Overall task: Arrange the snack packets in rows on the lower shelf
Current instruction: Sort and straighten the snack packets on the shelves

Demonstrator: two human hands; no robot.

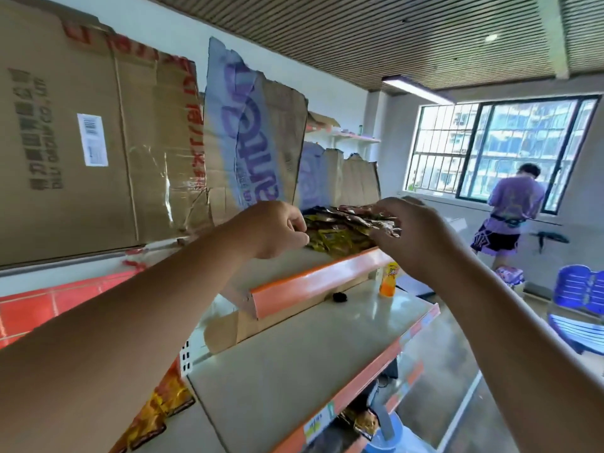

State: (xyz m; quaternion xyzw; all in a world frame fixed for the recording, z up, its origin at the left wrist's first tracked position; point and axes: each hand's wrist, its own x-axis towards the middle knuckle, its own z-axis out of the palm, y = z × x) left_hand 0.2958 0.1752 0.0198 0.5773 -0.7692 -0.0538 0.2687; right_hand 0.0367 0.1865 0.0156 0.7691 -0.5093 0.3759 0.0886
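Note:
A heap of brown and gold snack packets (340, 228) lies on the upper shelf (313, 282), which has an orange front strip. My left hand (277, 230) reaches into the left side of the heap, its fingers curled round packets there. On the right side my right hand (411, 233) pinches the edges of a few packets. The wider shelf below (294, 371) is white with an orange edge. More packets (359, 421) show on a shelf lower down, and red and yellow ones (157, 413) at bottom left.
Torn cardboard sheets (137, 152) stand behind the shelves. An orange bottle (389, 279) and a small black object (340, 297) sit on the white shelf. A person in a purple shirt (513, 210) stands by the window. Blue plastic stools (578, 305) are stacked at right.

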